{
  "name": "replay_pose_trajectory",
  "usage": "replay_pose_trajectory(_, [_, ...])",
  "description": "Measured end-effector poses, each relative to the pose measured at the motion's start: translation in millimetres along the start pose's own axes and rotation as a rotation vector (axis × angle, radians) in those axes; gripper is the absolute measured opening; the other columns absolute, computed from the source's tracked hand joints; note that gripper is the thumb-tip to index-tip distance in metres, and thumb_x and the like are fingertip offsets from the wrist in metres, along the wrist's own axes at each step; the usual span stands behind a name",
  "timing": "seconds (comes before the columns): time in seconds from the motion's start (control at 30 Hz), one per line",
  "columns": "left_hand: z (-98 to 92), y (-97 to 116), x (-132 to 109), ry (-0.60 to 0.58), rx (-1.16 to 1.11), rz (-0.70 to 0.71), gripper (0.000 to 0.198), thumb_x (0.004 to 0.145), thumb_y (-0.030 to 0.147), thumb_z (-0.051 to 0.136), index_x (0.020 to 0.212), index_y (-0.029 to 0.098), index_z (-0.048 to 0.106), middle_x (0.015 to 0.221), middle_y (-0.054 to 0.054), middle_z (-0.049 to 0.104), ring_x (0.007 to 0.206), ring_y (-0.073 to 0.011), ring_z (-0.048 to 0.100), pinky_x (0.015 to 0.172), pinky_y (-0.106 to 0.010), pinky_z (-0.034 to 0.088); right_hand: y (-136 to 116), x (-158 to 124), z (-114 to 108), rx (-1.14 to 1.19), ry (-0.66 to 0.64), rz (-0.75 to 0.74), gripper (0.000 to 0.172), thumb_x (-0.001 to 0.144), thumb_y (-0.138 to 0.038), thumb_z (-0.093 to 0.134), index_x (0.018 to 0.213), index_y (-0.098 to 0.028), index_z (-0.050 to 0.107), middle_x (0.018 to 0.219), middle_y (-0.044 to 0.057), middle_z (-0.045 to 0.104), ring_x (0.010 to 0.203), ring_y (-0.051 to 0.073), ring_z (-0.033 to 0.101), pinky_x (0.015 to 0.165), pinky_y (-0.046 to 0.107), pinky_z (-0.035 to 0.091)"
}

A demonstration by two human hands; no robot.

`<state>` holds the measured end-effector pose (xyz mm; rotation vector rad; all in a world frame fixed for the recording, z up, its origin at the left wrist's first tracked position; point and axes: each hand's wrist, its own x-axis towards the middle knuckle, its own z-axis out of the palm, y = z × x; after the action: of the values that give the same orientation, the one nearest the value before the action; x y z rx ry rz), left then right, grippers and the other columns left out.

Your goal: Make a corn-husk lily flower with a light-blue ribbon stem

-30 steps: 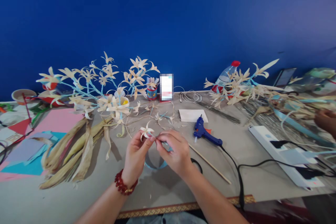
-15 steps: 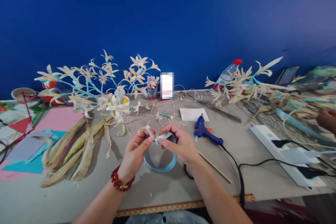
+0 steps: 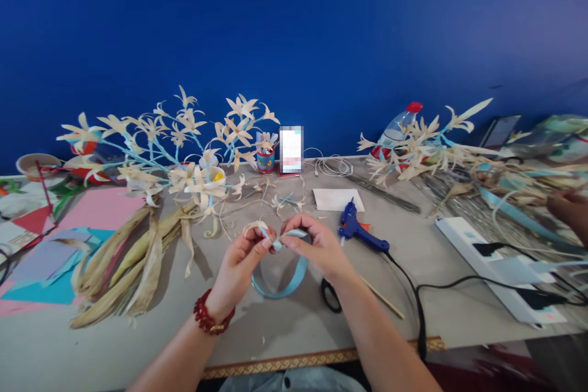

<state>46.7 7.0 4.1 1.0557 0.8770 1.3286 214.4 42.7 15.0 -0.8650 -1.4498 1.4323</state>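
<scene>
My left hand (image 3: 243, 255) pinches a small pale husk flower (image 3: 254, 226) by its light-blue stem; the fingers cover most of it. Between the thumb and fingers of my right hand (image 3: 321, 252) is a light-blue ribbon (image 3: 296, 278), whose length hangs in a loop below both hands, close above the table. One end of the ribbon meets the stem at the fingertips, where it looks twisted narrow. Right of my hands lies a blue glue gun (image 3: 362, 231). A black scissor handle (image 3: 331, 296) shows beside my right wrist, its blades hidden.
Dried corn husks (image 3: 138, 263) and coloured paper (image 3: 98, 208) lie left. Branches of husk flowers (image 3: 197, 180) stand behind. To the right are a power strip (image 3: 496, 269), black cords and a thin stick (image 3: 386, 300). Another person's hand (image 3: 569, 211) is at the right edge.
My right hand has shifted slightly right and turned, drawing the ribbon's end out flatter from the stem. More of the scissor handle shows. The other person's hand has moved a little left.
</scene>
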Motion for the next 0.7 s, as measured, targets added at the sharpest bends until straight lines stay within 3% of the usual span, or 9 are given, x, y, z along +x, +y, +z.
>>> replay_pose_trajectory(0.1, [-0.3,-2.0,-0.1,0.042,0.009,0.006,0.01,0.086,0.028,0.064,0.091,0.019,0.066,0.089,-0.003,0.058,0.075,-0.0142,0.052,0.072,-0.025,0.044,2.4,1.5,-0.5,-0.094,0.084,-0.036,0.011,0.078,-0.027,0.071,0.08,-0.02,0.062,0.078,0.0,0.062,0.075,0.016,0.058,0.069,0.026,0.045])
replay_pose_trajectory(0.17, [-1.0,-3.4,0.0,0.074,0.018,0.016,0.011,0.086,0.029,0.064,0.092,0.019,0.066,0.089,-0.003,0.058,0.075,-0.0141,0.051,0.072,-0.025,0.044,2.6,1.3,0.3,-0.151,0.104,-0.082,0.012,0.079,-0.027,0.069,0.087,-0.02,0.063,0.087,0.002,0.065,0.084,0.019,0.06,0.076,0.029,0.046])
replay_pose_trajectory(0.33, [-1.1,-3.0,0.4,0.071,0.033,0.034,0.011,0.087,0.029,0.062,0.093,0.02,0.065,0.089,-0.003,0.058,0.081,-0.015,0.052,0.075,-0.024,0.043,-0.5,-1.7,6.6,-0.036,-0.044,-0.13,0.029,0.084,-0.03,0.065,0.111,-0.021,0.056,0.107,0.007,0.063,0.101,0.021,0.06,0.091,0.035,0.046])
replay_pose_trajectory(0.53, [2.5,2.6,1.6,0.02,0.116,0.086,0.011,0.087,0.028,0.062,0.088,0.018,0.065,0.084,-0.002,0.058,0.083,-0.0164,0.053,0.081,-0.027,0.044,1.0,-1.9,10.8,-0.094,-0.078,-0.058,0.03,0.078,-0.033,0.074,0.098,-0.021,0.054,0.097,0.003,0.061,0.093,0.018,0.059,0.086,0.031,0.047])
replay_pose_trajectory(0.7, [2.0,3.3,1.6,-0.072,0.163,0.098,0.01,0.088,0.027,0.06,0.088,0.018,0.063,0.084,-0.003,0.059,0.079,-0.0161,0.053,0.074,-0.026,0.044,2.3,-1.9,3.8,-0.165,-0.097,0.045,0.032,0.076,-0.039,0.076,0.092,-0.021,0.054,0.088,0.0,0.057,0.083,0.015,0.054,0.067,0.023,0.044])
